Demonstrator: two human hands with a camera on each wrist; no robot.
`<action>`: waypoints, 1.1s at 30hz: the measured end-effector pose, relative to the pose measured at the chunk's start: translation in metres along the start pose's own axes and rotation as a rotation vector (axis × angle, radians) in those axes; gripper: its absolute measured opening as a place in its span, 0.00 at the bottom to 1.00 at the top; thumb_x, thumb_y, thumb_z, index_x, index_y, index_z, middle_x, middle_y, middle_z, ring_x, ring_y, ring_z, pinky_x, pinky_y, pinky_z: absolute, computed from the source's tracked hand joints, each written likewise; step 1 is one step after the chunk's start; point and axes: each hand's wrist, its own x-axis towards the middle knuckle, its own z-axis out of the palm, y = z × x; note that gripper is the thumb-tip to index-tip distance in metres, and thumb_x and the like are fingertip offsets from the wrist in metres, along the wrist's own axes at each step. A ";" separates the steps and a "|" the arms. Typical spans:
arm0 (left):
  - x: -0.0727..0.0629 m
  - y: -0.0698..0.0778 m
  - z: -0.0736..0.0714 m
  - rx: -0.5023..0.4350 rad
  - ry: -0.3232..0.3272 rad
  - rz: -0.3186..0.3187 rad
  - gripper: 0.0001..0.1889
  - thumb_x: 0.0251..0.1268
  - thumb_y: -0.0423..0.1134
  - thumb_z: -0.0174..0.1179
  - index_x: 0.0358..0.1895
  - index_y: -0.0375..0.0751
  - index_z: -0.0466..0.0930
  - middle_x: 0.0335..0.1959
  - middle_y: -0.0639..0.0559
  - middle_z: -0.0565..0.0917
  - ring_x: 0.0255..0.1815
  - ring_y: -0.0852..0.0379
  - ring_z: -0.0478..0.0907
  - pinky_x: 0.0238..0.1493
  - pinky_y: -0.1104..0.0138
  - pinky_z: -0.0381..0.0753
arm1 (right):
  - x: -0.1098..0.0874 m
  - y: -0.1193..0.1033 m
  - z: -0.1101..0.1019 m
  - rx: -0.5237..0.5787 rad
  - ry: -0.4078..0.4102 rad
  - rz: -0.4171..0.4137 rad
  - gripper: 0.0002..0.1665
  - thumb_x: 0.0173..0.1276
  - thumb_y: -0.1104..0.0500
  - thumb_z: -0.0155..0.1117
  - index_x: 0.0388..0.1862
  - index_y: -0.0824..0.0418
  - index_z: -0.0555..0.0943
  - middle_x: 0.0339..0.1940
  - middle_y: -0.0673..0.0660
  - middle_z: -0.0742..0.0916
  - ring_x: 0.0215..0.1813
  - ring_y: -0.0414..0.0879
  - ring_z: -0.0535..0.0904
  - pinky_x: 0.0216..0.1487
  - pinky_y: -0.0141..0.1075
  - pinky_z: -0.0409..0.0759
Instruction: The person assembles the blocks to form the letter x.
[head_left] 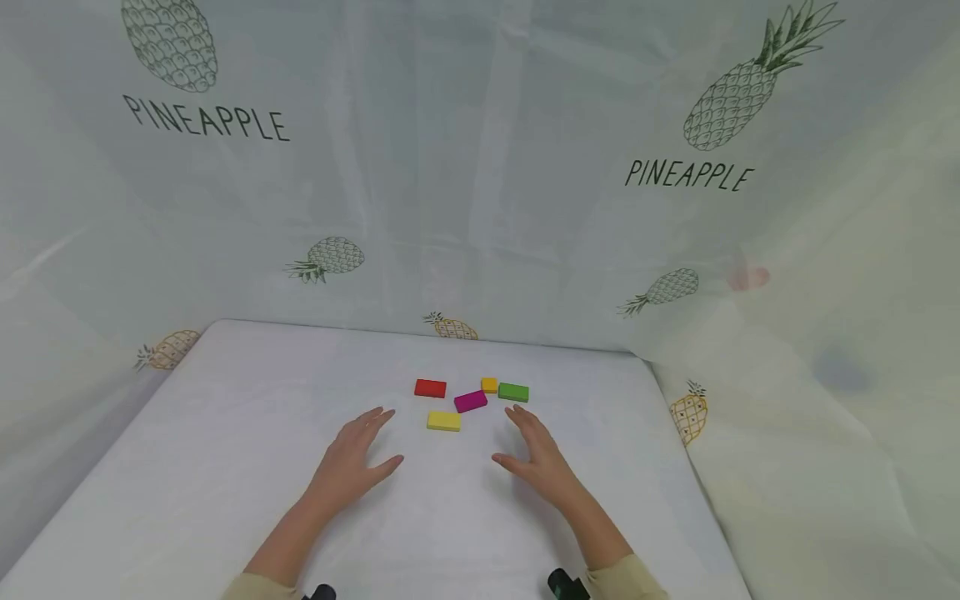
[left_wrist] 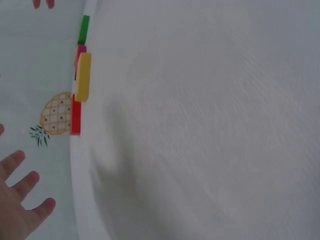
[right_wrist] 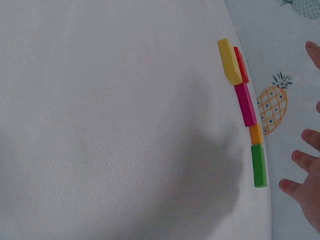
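Several coloured blocks lie apart on the white table: a red block (head_left: 431, 388), a yellow block (head_left: 444, 421), a magenta block (head_left: 471, 402), a small orange block (head_left: 489, 385) and a green block (head_left: 513, 392). My left hand (head_left: 351, 460) hovers left of the yellow block with fingers extended and thumb spread, holding nothing. On the other side, my right hand (head_left: 542, 463) hangs below the green block, its fingers likewise extended around nothing. Both wrist views show spread fingers at the frame's edge, clear of the red block (left_wrist: 75, 116) and the green block (right_wrist: 258, 166).
A pale curtain (head_left: 480, 167) printed with pineapples hangs behind and beside the white table (head_left: 247, 400). Dark wrist devices (head_left: 567, 585) sit by both sleeves at the bottom of the head view. The hands cast soft shadows on the tabletop.
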 end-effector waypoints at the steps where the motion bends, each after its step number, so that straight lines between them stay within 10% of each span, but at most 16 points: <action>1: 0.001 0.003 0.001 -0.042 -0.012 -0.024 0.39 0.58 0.52 0.68 0.73 0.50 0.63 0.71 0.44 0.65 0.71 0.42 0.59 0.63 0.42 0.64 | 0.001 -0.001 0.001 0.014 -0.003 0.001 0.45 0.63 0.47 0.70 0.76 0.53 0.62 0.76 0.55 0.63 0.75 0.56 0.55 0.67 0.59 0.60; 14: 0.016 0.021 0.020 -0.304 -0.026 -0.165 0.41 0.51 0.46 0.74 0.71 0.50 0.66 0.68 0.46 0.68 0.67 0.45 0.65 0.59 0.46 0.71 | 0.015 -0.003 0.016 0.129 -0.034 0.027 0.44 0.63 0.49 0.70 0.74 0.55 0.63 0.74 0.56 0.65 0.74 0.56 0.58 0.66 0.59 0.63; 33: 0.046 0.023 0.050 -0.407 0.013 -0.214 0.37 0.50 0.40 0.76 0.67 0.46 0.71 0.63 0.45 0.72 0.61 0.45 0.71 0.58 0.52 0.74 | 0.035 -0.010 0.025 0.179 -0.072 0.067 0.39 0.64 0.51 0.70 0.72 0.55 0.67 0.68 0.55 0.72 0.68 0.55 0.67 0.65 0.56 0.66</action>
